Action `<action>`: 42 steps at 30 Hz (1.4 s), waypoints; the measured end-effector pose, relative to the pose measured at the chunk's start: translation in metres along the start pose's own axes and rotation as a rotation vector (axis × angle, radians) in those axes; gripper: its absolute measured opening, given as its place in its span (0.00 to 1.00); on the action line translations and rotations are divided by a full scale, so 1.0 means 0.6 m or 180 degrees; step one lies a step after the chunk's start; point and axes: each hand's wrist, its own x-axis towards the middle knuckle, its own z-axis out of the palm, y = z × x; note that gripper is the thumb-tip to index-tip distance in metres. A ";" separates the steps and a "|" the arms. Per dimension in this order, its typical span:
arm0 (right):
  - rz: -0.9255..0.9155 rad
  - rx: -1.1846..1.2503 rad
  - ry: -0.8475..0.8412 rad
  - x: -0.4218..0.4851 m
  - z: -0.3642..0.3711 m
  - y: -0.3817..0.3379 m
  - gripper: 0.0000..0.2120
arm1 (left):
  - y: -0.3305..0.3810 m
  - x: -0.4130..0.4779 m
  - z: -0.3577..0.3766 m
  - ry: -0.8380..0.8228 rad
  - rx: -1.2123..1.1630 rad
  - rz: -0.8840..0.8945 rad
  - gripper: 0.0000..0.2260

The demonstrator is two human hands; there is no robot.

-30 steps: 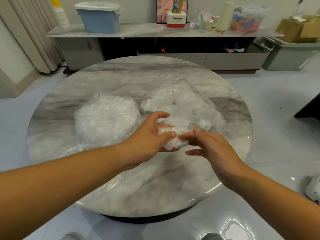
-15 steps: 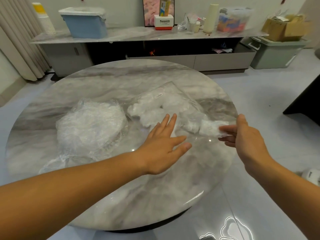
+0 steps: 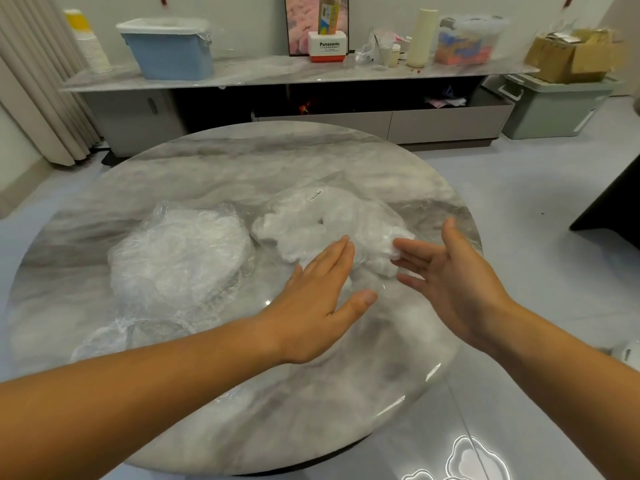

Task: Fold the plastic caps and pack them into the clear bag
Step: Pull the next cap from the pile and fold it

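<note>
1. nearest me, the left hand (image 3: 318,299) lay flat on the table (image 3: 311,427), fingers straight and together, gripping nothing. its fingertips rested on the near edge of the clear bag (image 3: 322,209). a second before, it had been cupped round the folded cap together with the other hand. it had since let go and spread out to pin the film down.
2. beside it, the right hand (image 3: 453,282) had opened too. half a second earlier it had pinched the folded cap (image 3: 379,258) out at the bag's right side. now its fingers were straight, the tips just touching the white wad, nudging rather than holding.
3. the cap itself had travelled from the space between the two hands to the right end of the bag, where it sat against the other folded caps. i could not tell through the crinkled film whether it was fully inside or only at the mouth.
4. i judged this to be the tail of one packing stroke: the cap was released and only needed a last push inward while the left hand kept the bag from sliding.
5. further left, the pile of unfolded caps (image 3: 180,251) sat untouched and still large, so i reckoned much of the job remained.
6. at the far wall, the sideboard (image 3: 277,72) with its blue bin (image 3: 169,50) played no part.
</note>
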 end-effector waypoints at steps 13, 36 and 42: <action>0.0150 0.1660 -0.0172 0.051 0.061 -0.038 0.45 | 0.001 -0.025 -0.015 -0.0226 -0.0244 0.0410 0.34; 0.0460 0.2222 0.0355 0.047 0.066 -0.038 0.31 | -0.042 -0.034 -0.006 -0.0358 0.0243 0.0580 0.34; 0.0295 0.2024 0.0276 -0.010 0.052 -0.033 0.33 | -0.041 -0.033 -0.003 -0.0386 0.0372 0.0390 0.35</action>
